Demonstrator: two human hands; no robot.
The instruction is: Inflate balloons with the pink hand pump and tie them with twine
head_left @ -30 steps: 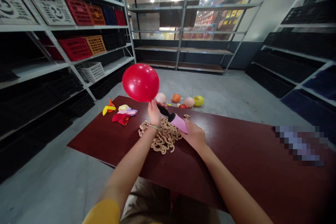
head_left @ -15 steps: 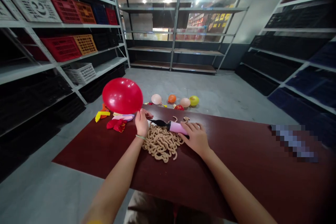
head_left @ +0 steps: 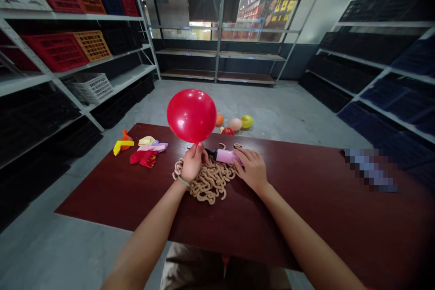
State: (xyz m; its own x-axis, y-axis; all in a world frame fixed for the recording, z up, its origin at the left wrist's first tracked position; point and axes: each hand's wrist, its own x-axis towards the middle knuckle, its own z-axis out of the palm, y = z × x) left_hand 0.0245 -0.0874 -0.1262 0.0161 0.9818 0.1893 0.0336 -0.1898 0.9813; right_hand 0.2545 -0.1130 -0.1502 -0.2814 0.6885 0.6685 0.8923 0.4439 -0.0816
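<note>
My left hand (head_left: 193, 163) pinches the neck of an inflated red balloon (head_left: 191, 115), which stands upright above the fingers. Under and beside that wrist lies a heap of tan, worm-like curled pieces (head_left: 212, 183). A pink hand pump (head_left: 224, 156) with a black front end lies across the back of the heap. Over the pump's right end, the fingers of my right hand (head_left: 252, 167) are closed; their tips are partly hidden. The pump's front tip is hidden behind my left hand.
Uninflated balloons (head_left: 144, 157) lie at the left of the dark red table (head_left: 112, 190). Small inflated balloons (head_left: 235, 124) are beyond its far edge. A blurred-out object (head_left: 370, 170) lies at the right. Shelves with crates (head_left: 91, 45) flank the floor.
My left hand has moved right with the red balloon, which has swung from leaning left to nearly upright over the hand. My right hand stays at the pump. The view has tilted down slightly.
</note>
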